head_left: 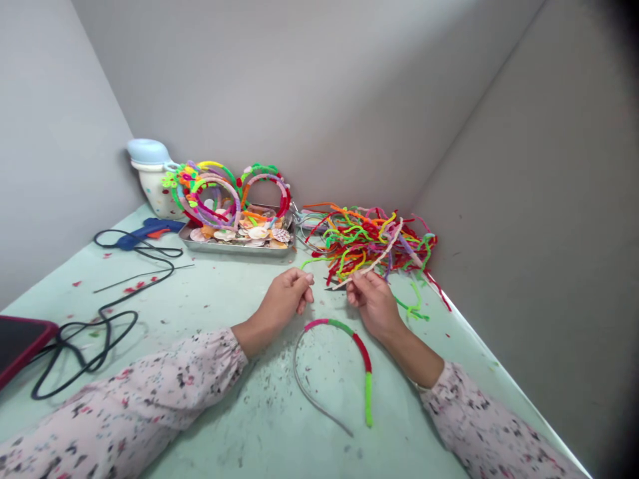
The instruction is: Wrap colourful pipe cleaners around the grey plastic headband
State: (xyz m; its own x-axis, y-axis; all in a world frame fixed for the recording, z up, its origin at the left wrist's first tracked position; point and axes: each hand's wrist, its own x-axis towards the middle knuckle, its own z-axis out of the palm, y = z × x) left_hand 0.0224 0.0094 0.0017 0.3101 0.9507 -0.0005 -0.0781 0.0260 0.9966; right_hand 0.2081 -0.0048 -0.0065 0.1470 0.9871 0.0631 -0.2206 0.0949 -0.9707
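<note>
My right hand (372,303) pinches a pale pink pipe cleaner (388,247) near its lower end; its long part slants up and to the right over the pile. Across from it, my left hand (287,297) is closed with fingertips pressed together, and whatever it may hold is too small to make out. Below and between both hands, a thin metal headband (310,398) lies on the table, touched by neither. Pink, green, red and light green pipe cleaner wraps (362,352) cover its top and right side, while its left side is bare metal.
A heap of coloured pipe cleaners (349,249) lies at the back right. Wrapped headbands (265,174) stand in a metal tray (239,249) of shells. Left are a blue glue gun (144,233), black cable (107,313), red-edged device (22,346) and white cup (158,189).
</note>
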